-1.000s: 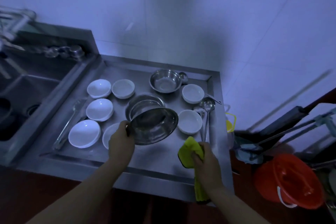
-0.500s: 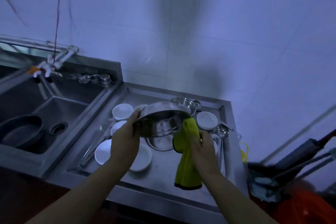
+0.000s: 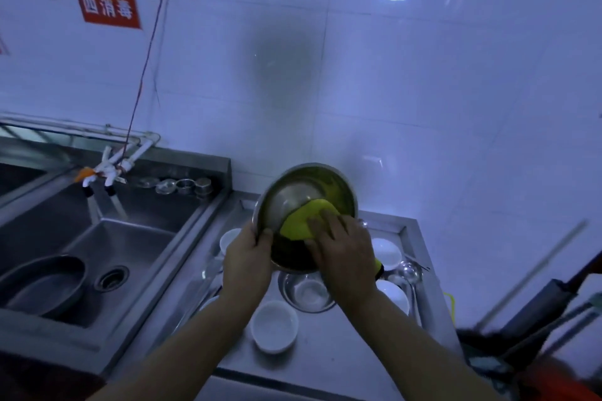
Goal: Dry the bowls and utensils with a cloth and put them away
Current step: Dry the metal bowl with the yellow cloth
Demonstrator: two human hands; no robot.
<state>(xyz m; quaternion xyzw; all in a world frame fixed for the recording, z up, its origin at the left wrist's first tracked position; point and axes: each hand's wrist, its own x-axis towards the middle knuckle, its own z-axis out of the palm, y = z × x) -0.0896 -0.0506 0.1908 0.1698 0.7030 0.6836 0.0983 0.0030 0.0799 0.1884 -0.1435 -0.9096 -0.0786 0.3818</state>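
Yellow cloth (image 3: 304,221) is pressed into the steel bowl (image 3: 304,202) by the right hand (image 3: 342,251), whose fingers are laid flat and spread over the fabric. The bowl is held tilted above the desk (image 3: 329,355), its opening turned toward the camera, and its left rim is gripped by the left hand (image 3: 249,259), thumb over the edge. Directly beneath the hands a second steel bowl (image 3: 308,291) is seen standing on the desk. A white bowl (image 3: 274,325) is noted just in front of it, and further white bowls (image 3: 387,252) lie to the right, beside a ladle (image 3: 411,272). Another white bowl (image 3: 228,239) is partly hidden behind the left hand. A sink (image 3: 130,247) adjoins the desk on the left, with a dark pan (image 3: 42,283) in it. A red sign (image 3: 109,8) is fixed to the tiled wall (image 3: 423,107).
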